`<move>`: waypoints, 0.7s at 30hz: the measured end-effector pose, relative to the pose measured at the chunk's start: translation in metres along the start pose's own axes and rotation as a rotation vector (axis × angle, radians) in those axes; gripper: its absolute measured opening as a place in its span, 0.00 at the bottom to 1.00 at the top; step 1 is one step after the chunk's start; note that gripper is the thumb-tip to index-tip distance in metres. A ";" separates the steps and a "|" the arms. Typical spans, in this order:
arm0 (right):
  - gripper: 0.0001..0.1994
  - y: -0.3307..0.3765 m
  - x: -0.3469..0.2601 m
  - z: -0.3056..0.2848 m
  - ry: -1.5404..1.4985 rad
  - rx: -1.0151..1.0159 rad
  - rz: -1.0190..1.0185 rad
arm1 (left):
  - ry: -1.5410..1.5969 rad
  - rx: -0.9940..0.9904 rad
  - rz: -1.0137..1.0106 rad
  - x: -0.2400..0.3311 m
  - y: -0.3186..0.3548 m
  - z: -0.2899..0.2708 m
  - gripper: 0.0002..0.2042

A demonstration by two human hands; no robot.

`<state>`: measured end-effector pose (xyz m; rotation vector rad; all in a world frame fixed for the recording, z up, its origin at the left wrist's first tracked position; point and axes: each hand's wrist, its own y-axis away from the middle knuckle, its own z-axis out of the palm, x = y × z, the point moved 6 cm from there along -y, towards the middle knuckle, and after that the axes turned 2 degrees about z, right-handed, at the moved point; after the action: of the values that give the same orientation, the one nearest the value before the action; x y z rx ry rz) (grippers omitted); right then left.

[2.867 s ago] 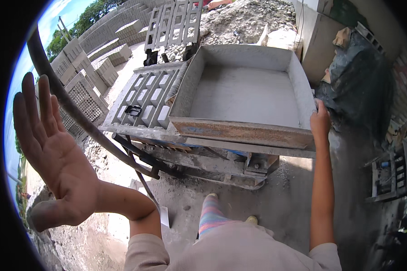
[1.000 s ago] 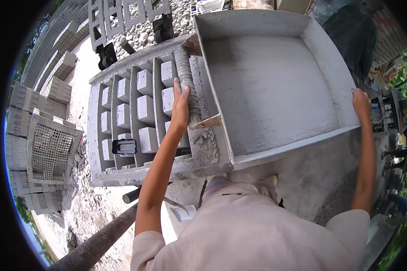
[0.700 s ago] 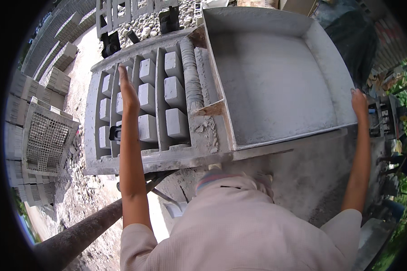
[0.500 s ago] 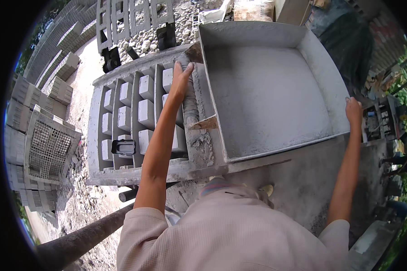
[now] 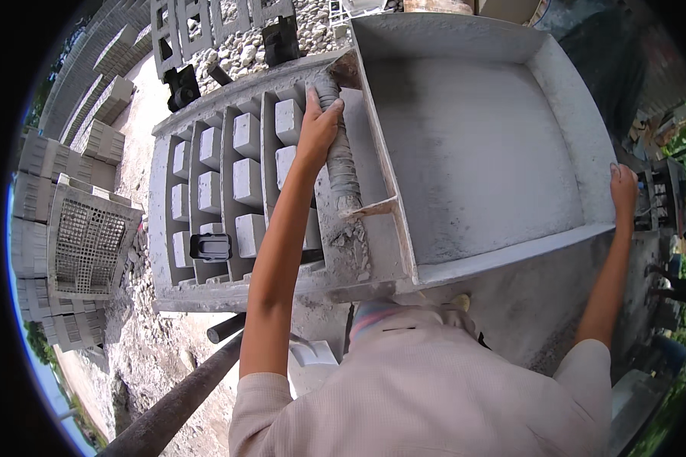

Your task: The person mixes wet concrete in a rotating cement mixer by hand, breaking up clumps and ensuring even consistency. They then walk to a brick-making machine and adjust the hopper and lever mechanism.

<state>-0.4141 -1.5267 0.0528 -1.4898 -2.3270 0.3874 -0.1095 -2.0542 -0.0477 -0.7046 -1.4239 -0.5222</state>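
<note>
A wide shallow metal box [image 5: 579, 126], its floor coated in grey cement dust, lies at the centre right over the right part of a block mould. My left hand [image 5: 320, 126] is closed on the cloth-wrapped bar [image 5: 343, 179] fixed along the box's left side. At the far right, my right hand [image 5: 623, 186] grips the box's right rim, its fingers partly hidden. The metal block mould [image 5: 229, 295] is left of the bar, with rows of grey rectangular cores [image 5: 246, 181] between its dividers. My left forearm hides some of them.
A small black plastic tray [image 5: 209, 247] sits on the mould near its front. A thick dark pipe [image 5: 179, 400] juts out at the lower left. Crate-like grids [image 5: 91, 236] and stacked blocks [image 5: 34, 202] stand at the left. Gravel [image 5: 240, 53] lies behind the mould.
The box has slid a little to the right across the mould, with both my hands moving along on it. More of the cores and the mould's surface now show left of the bar.
</note>
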 end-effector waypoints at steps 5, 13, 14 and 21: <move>0.16 0.001 0.026 0.020 0.053 -0.160 0.179 | 0.112 -0.051 -0.009 0.002 -0.006 0.018 0.24; 0.16 0.002 0.023 0.017 0.036 -0.137 0.134 | 0.031 -0.025 0.004 0.009 -0.002 0.010 0.27; 0.16 0.002 0.027 0.018 0.041 -0.137 0.139 | 0.042 -0.010 0.012 0.019 0.001 0.017 0.24; 0.18 0.003 0.019 0.017 0.030 -0.209 0.277 | -0.021 -0.009 0.009 0.008 -0.013 0.010 0.23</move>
<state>-0.4266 -1.5088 0.0390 -1.9130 -2.1971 0.1921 -0.1251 -2.0560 -0.0381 -0.7255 -1.4381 -0.5154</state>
